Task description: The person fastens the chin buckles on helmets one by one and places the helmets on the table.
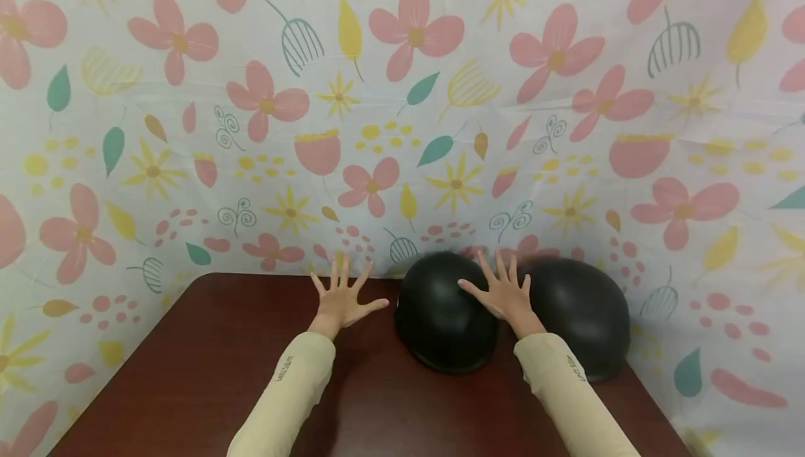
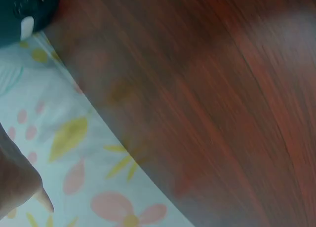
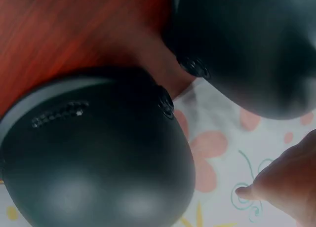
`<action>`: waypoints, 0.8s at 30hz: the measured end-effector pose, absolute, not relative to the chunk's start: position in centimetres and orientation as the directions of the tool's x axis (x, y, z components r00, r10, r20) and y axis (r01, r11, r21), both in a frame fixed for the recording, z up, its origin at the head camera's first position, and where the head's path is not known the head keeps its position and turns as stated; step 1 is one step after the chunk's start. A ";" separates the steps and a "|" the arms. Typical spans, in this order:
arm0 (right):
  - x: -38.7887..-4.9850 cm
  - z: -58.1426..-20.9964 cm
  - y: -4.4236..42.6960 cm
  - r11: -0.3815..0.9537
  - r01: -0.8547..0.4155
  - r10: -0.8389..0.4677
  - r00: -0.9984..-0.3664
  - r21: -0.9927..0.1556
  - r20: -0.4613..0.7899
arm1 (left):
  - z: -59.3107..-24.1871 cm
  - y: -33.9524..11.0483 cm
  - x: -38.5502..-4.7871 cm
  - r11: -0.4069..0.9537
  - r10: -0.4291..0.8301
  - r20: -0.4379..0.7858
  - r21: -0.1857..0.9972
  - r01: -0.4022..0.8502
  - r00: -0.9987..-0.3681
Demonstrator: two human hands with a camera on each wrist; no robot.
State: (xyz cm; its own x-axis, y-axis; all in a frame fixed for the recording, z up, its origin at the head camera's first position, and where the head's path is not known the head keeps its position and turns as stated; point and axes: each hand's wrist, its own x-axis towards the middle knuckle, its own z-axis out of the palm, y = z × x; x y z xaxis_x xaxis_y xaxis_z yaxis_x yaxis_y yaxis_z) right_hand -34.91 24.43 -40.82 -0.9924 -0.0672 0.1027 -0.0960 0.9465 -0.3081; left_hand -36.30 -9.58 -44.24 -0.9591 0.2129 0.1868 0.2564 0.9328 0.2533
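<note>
On the desk [image 1: 201, 352], right side: left black helmet [image 1: 440, 324] and right black helmet [image 1: 585, 317] are resting just apart | left hand [image 1: 339, 302] is hovering, fingers wide | right hand [image 1: 506, 295] is hovering likewise, near both helmets

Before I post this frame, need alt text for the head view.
A person's left hand and right hand reach out, fingers spread, the right one visually overlapping a black helmet and a second helmet on a dark red-brown table. Flowered cloth fills the background.
</note>
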 end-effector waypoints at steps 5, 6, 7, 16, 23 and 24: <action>-34.6 -41.3 24.3 0.935 -0.103 -0.084 -0.994 -0.339 0.068 | -44.4 -7.9 -36.1 0.916 0.259 0.178 0.268 0.300 -0.949; -34.6 -41.3 24.2 0.931 -0.102 -0.089 -0.995 -0.351 0.053 | -44.3 -7.6 -36.0 0.910 0.265 0.176 0.280 0.306 -0.948; -34.6 -41.3 24.2 0.926 -0.103 -0.096 -0.995 -0.364 0.037 | -44.3 -7.3 -36.0 0.907 0.270 0.170 0.285 0.310 -0.948; -34.6 -41.5 24.3 0.873 -0.081 -0.116 -0.992 -0.480 -0.043 | -44.4 -4.5 -36.3 0.856 0.337 0.139 0.367 0.365 -0.931; -34.6 -43.0 23.8 0.813 -0.097 -0.117 -0.993 -0.575 0.003 | -45.7 -3.0 -36.3 0.838 0.382 0.131 0.368 0.403 -0.915; -34.6 -43.2 23.7 0.805 -0.092 -0.110 -0.994 -0.586 0.004 | -46.0 -2.9 -36.3 0.829 0.388 0.135 0.380 0.409 -0.912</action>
